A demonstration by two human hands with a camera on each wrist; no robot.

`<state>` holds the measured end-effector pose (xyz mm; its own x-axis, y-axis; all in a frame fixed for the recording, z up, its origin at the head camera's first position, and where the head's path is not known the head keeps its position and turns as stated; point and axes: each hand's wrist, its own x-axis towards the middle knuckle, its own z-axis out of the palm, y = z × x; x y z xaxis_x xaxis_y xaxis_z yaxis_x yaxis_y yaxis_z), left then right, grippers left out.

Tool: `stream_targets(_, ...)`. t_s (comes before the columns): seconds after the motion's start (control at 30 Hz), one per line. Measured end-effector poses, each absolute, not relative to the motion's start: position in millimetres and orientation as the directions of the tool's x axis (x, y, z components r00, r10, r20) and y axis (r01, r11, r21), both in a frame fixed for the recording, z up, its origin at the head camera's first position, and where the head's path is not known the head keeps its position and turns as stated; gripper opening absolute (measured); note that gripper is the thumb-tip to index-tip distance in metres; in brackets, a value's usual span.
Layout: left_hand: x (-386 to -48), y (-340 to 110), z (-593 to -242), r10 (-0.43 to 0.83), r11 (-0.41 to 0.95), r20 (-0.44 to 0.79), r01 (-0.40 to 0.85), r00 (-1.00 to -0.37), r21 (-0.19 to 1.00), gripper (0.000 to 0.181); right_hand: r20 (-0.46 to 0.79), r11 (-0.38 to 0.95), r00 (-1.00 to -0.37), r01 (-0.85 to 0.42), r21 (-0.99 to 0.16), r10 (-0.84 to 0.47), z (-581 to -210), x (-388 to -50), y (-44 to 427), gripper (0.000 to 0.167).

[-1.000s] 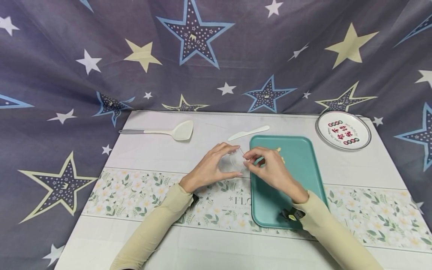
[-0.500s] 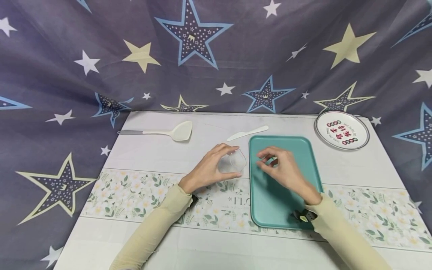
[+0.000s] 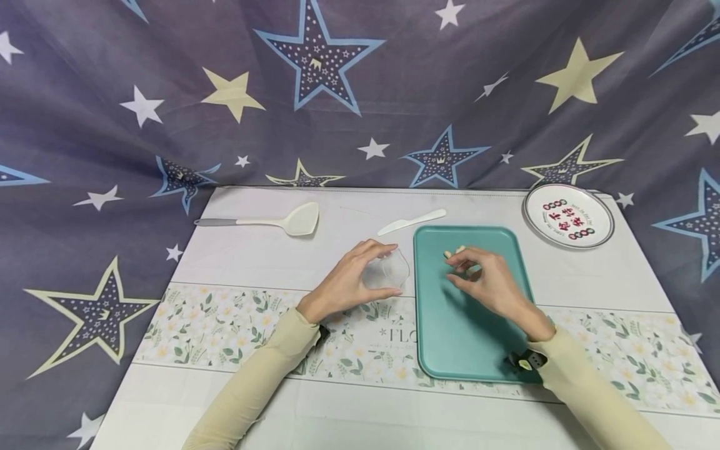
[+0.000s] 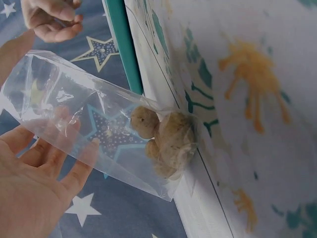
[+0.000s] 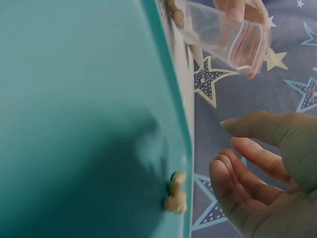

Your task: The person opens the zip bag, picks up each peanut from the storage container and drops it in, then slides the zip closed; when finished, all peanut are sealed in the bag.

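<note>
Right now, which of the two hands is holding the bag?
The left hand holds the bag, thumb and fingers at its mouth; the right hand is empty, over the tray.

Item count, tray [image 3: 461,340] as reference
You've got 1 tray. Left: 1 clear bag [image 4: 59,89], 1 spatula [image 3: 302,220]. Past far-left corner: 1 knife [image 3: 412,222]. Right: 1 plate [image 3: 597,229]. Tan pieces [image 5: 176,203]: at least 2 on tray; bagged ones overlap, uncountable.

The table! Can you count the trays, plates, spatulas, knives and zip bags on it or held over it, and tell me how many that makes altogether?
Teal tray: 1
Round plate: 1
Spatula: 1
White knife: 1
Clear zip bag: 1
Total: 5
</note>
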<state>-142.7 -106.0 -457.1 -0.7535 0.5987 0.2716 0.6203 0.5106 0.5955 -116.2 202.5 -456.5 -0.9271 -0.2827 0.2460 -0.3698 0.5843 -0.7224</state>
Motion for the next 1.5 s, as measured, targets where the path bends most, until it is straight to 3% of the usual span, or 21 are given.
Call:
stream_targets(0.73,-143,-107,-458,0.604,0.493,0.274,0.621,-0.749,0.609,0.082,0.181,0.715,-0.960,-0.278,-0.641,-0.212,-476,-136,232,0.025)
stream_targets(1.03,-142,-106,-458,0.601,0.492,0.276,0.619,-0.750,0.612,0.082,0.089,0.753,-0.981,-0.190,-0.630,-0.172,-477,-135,233,0.020)
stream_targets(1.5,-144,-107,-458,0.598,0.496,0.277,0.619,-0.752,0.609,0.082,0.096,0.773,-0.981,-0.193,-0.604,-0.170,-478,-136,236,0.014)
